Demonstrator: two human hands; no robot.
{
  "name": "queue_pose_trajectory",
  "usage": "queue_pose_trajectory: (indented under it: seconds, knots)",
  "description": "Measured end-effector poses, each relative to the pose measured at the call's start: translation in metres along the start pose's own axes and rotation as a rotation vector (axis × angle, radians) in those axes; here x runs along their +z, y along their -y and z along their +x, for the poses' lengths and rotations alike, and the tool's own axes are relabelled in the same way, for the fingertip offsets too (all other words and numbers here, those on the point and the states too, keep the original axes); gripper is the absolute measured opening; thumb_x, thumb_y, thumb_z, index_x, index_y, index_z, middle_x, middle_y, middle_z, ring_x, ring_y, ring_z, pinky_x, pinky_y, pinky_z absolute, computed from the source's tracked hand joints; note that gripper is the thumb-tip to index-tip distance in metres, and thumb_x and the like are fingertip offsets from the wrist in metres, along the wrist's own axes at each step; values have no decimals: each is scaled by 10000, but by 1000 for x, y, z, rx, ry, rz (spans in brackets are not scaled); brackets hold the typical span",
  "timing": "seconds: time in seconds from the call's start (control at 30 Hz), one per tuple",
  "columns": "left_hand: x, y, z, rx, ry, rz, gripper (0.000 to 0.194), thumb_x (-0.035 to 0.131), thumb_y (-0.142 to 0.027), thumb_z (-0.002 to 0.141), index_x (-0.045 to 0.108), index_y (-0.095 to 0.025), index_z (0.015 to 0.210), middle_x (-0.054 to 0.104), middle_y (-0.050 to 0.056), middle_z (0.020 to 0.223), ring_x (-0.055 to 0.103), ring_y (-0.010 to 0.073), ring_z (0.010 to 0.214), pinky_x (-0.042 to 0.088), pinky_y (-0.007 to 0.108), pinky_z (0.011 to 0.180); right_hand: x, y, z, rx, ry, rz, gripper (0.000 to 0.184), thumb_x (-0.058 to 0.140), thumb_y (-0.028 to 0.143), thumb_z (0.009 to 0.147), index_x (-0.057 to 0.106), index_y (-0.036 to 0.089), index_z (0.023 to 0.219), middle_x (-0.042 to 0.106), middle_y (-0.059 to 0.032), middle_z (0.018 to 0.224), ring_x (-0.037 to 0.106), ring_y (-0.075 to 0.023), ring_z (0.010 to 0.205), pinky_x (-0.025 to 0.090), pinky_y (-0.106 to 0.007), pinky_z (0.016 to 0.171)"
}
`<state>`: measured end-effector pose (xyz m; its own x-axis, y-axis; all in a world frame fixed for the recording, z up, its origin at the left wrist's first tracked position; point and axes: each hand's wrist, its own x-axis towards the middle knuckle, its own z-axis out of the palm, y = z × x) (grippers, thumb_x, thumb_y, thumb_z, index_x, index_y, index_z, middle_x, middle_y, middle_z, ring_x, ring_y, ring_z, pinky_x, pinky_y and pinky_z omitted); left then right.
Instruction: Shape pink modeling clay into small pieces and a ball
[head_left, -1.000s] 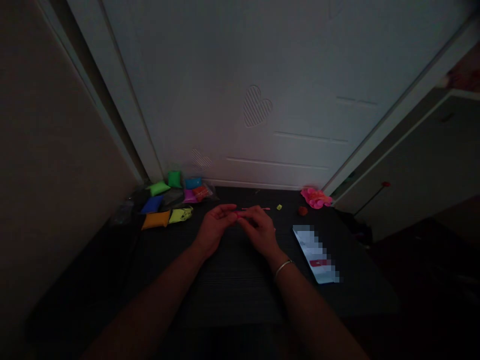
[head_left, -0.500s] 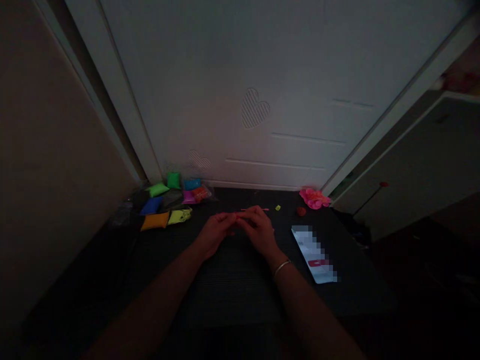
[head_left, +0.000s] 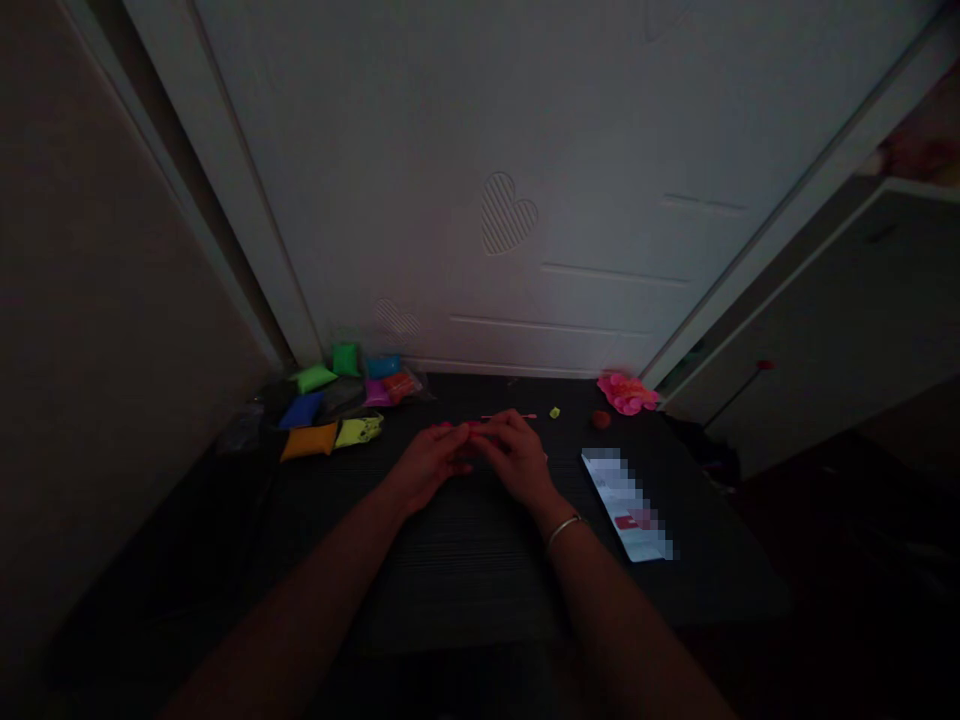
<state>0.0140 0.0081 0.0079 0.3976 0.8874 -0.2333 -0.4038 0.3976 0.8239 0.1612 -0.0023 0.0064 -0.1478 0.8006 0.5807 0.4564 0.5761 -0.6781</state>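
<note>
My left hand [head_left: 427, 464] and my right hand [head_left: 516, 458] meet above the dark table [head_left: 465, 580]. Their fingertips are pinched together on a small piece of red clay [head_left: 474, 428], mostly hidden by the fingers. Just behind the hands lies a thin pink stick [head_left: 529, 416]. To its right are a tiny yellow-green lump [head_left: 555, 412] and a dark red ball [head_left: 601, 420]. A bracelet circles my right wrist.
Colourful clay packets lie at the back left, among them an orange one [head_left: 309, 441], a yellow one [head_left: 360, 431] and a blue one [head_left: 302, 409]. A lit phone [head_left: 626, 505] lies at the right. A pink flower-like piece [head_left: 628, 394] sits near the white panel [head_left: 600, 180].
Both hands stay in nearly the same place, still pinching the red clay, with slight finger movement. The left hand's lower fingers have shifted a little. The whole view has moved very slightly.
</note>
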Motion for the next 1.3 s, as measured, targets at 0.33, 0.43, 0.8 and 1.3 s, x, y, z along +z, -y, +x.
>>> queue_pose_trajectory:
  seconds: [0.33,0.43,0.8,1.3]
  knots:
    - [-3,2,2,14,-29,54,227,688,-310,656,638,-137,795,639,57,801,581,123,720,437,211,582,0,-3,1,32,-15,-30,105,586,231,771,667,238,837,520,-17,774,525,-135,743,448,-272,659]
    - [-4,3,3,13,-26,62,224,683,-316,660,638,-145,798,636,53,798,581,126,730,437,213,585,-1,-1,1,57,-10,-14,121,584,234,773,665,234,862,533,-24,788,528,-140,759,445,-266,641]
    - [0,1,3,148,-113,337,301,682,-366,618,674,-147,824,659,73,859,569,165,779,430,246,600,0,-7,2,83,-39,-19,97,579,257,772,663,219,805,565,-24,774,531,-140,727,429,-270,621]
    - [1,0,1,450,-250,813,169,617,-337,673,683,-210,763,676,21,766,590,185,733,421,276,697,0,-8,3,103,-2,-17,116,552,267,789,658,219,791,613,-29,776,561,-158,798,425,-293,696]
